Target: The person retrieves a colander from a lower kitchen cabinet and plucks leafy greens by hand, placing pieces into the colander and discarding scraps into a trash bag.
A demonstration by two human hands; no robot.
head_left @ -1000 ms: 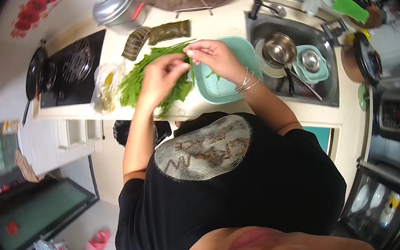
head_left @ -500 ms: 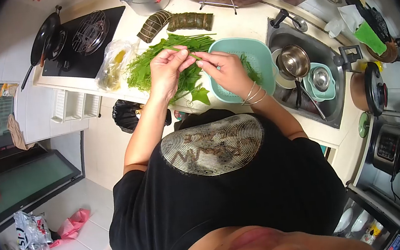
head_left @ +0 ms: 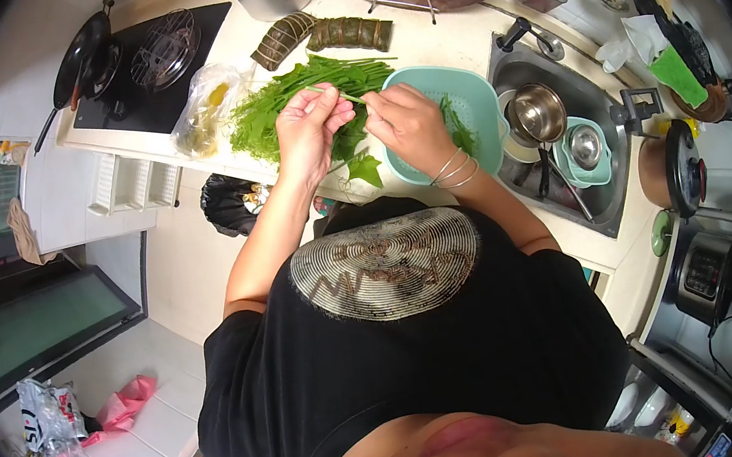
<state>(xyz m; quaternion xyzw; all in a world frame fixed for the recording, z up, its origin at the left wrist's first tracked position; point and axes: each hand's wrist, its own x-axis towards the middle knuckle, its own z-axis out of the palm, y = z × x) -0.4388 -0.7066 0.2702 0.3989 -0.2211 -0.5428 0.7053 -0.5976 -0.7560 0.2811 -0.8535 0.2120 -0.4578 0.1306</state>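
Between my two hands runs a thin green stem. My left hand pinches one end of it over the heap of leafy greens on the counter. At the other end, my right hand grips the stem with fingers closed, over the left rim of a light green colander. Some picked green pieces lie inside the colander, partly hidden by my right hand. One broad leaf hangs near the counter's front edge, below my hands.
Two leaf-wrapped bundles lie behind the greens, beside a clear plastic bag. A sink with a metal pot is right of the colander. The cooktop is at the left, and a black-lined bin stands below the counter.
My right hand has turned, its fingers curling more tightly around the stem. My left hand stays nearly in place. The whole view has shifted slightly.
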